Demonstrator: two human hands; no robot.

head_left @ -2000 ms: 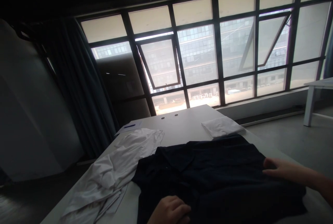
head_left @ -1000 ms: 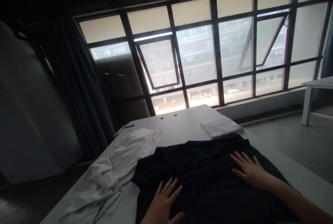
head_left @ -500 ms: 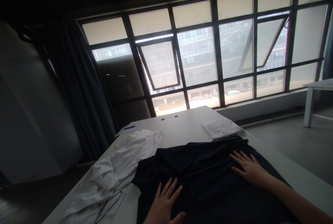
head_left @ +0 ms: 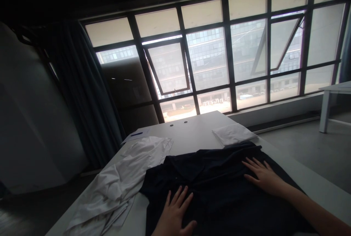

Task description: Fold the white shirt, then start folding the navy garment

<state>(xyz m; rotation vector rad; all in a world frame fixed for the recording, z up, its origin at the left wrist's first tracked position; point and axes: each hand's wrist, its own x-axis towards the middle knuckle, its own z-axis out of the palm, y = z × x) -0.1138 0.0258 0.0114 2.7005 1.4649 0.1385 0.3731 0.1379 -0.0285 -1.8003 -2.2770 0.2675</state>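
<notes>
A dark navy shirt (head_left: 216, 192) lies spread on the white table (head_left: 192, 133), its collar on the far side. My left hand (head_left: 175, 210) rests on its near left part with the fingers spread. Farther right, my right hand (head_left: 264, 177) lies flat on the cloth near the shirt's right edge, fingers apart. Neither hand grips anything. To the left of the shirt is a crumpled white garment (head_left: 117, 185). A folded white cloth (head_left: 233, 134) sits just beyond the shirt's far right side. The near end of the shirt runs out of view.
A blue pen (head_left: 136, 134) lies on paper (head_left: 145, 132) at the table's far left. Two round holes are set in the far end of the tabletop. Tall windows (head_left: 208, 60) and a dark curtain (head_left: 85, 111) stand beyond; another white table (head_left: 326, 108) is at right.
My left hand has shifted very slightly to the right and away from me on the shirt. My right hand stays in nearly the same place.
</notes>
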